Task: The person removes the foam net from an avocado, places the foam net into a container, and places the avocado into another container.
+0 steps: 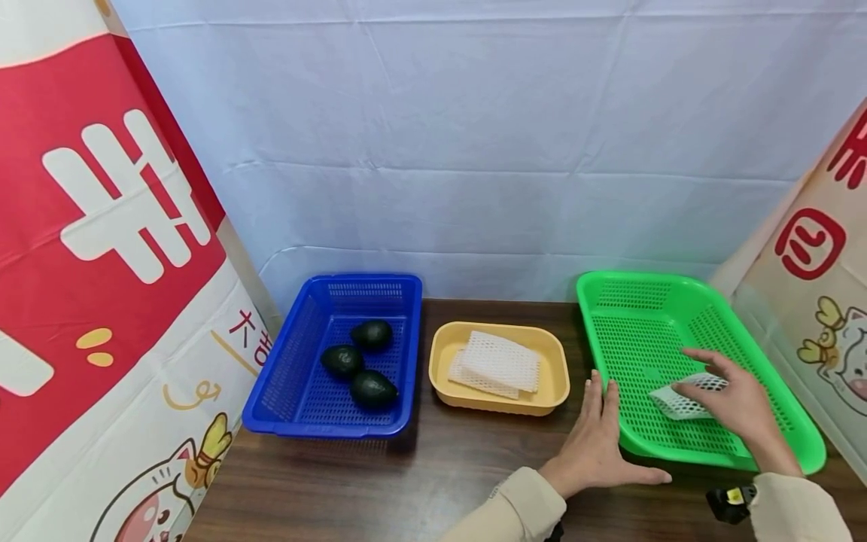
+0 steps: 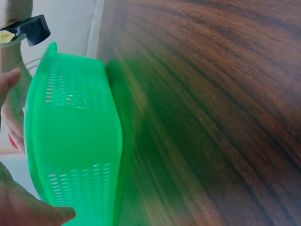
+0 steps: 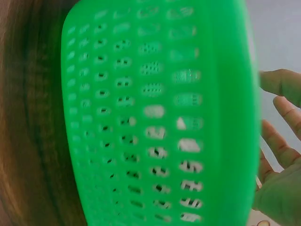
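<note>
My right hand (image 1: 738, 399) is inside the green basket (image 1: 630, 436), over a white foam fruit net (image 1: 677, 403) lying on the basket floor. Its fingers (image 3: 282, 146) look spread and apart in the right wrist view. I cannot tell whether anything is inside that net. At the basket's near left corner, my left hand (image 1: 596, 448) has its fingers straight and its thumb stretched out to the right, beside the basket's wall. The left thumb (image 2: 42, 212) shows in front of the basket's outer side in the left wrist view.
Several more white foam nets (image 1: 501, 361) lie in a yellow tray (image 1: 501, 406) in the middle. To the left, a blue basket (image 1: 271, 399) holds three dark green avocados (image 1: 374, 389). A pale cloth backdrop (image 1: 440, 150) stands behind the wooden table (image 1: 366, 482).
</note>
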A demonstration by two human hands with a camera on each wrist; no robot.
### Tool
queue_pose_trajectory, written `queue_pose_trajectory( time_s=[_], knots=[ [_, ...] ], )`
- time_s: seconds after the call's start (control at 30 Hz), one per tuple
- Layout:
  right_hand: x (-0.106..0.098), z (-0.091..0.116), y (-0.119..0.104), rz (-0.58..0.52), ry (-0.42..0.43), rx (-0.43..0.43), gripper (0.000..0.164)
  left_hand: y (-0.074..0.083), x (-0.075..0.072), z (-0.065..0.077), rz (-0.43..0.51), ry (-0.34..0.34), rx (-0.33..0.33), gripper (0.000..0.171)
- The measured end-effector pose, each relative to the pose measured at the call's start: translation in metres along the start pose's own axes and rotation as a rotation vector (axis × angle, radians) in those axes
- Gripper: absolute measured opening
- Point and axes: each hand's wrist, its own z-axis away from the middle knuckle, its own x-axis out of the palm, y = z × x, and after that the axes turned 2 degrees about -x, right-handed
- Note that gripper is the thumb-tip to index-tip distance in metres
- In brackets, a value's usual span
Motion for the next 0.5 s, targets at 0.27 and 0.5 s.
queue_pose_trajectory(
  time_s=[0.27, 0.5],
  knots=[
    [-0.008, -0.003, 0.013, 0.006, -0.062, -0.008, 0.073, 0.001, 0.005, -0.006, -0.002, 0.032, -0.018, 0.124],
    [-0.012, -0.008, 0.028, 0.027, -0.069, -0.052, 0.071, 0.001, 0.009, -0.012, -0.046, 0.039, -0.020, 0.126]
  ],
)
